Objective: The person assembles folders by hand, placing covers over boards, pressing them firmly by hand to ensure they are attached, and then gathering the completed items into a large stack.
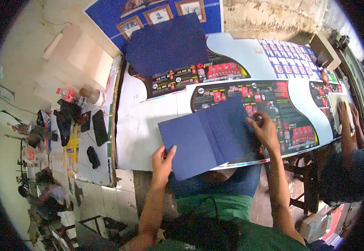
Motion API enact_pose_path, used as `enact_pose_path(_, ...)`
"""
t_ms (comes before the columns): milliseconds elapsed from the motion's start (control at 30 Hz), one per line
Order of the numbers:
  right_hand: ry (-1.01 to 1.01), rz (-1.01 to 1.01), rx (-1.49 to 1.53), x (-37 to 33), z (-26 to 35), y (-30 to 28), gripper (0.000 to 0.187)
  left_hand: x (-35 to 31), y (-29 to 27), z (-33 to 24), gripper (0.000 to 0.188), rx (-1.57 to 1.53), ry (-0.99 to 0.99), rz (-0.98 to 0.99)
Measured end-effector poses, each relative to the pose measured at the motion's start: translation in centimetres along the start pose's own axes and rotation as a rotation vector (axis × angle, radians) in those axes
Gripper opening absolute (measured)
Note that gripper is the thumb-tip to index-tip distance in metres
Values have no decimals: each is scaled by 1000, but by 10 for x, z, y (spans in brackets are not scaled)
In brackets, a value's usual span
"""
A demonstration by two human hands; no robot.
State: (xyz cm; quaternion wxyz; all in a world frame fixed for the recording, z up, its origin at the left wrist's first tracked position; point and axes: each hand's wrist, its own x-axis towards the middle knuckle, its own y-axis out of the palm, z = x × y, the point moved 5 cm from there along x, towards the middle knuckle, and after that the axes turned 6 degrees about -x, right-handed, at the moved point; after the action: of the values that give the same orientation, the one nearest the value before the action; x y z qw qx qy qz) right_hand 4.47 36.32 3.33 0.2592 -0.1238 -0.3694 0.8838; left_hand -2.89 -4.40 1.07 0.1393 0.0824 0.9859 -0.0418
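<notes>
A dark blue folder [190,144], like a card cover, lies opened in front of me at the table's near edge, with a fold running down its middle. My left hand [162,163] grips its lower left edge, thumb on top and fingers partly hidden beneath. At the far right edge of the same folder, my right hand [265,129] is closed in a pinch, thumb and forefinger together. Farther back lies a stack or sheet of the same dark blue card [167,46]; its thickness cannot be made out.
Printed black and red sheets [299,113] cover the white table [136,129]. Another person's hands [344,113] rest on a pale board at the right. On a side table at the left are a bottle [66,94], a jar [92,96] and a black phone-like slab [100,127].
</notes>
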Motion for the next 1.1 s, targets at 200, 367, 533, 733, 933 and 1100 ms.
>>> enact_pose_path(200,-142,406,137,6,29,-20,34,5,-6,-48,26,-103,189,19)
enact_pose_path(367,-599,-48,206,78,149,-75,32,66,-57,-220,34,781,670,-351)
enact_pose_path(533,-709,-267,-5,176,247,-105,31,198,-89,-313,49,542,829,-370)
enact_pose_path(733,-821,-131,16,132,141,-10,42,249,-65,-180,68,896,592,-452)
enact_pose_path(933,-611,59,-43,-51,33,20,33,183,85,-142,99,999,1024,-236)
enact_pose_path(1100,-482,31,47,-64,26,29,27,241,114,-158,105,1178,938,-239)
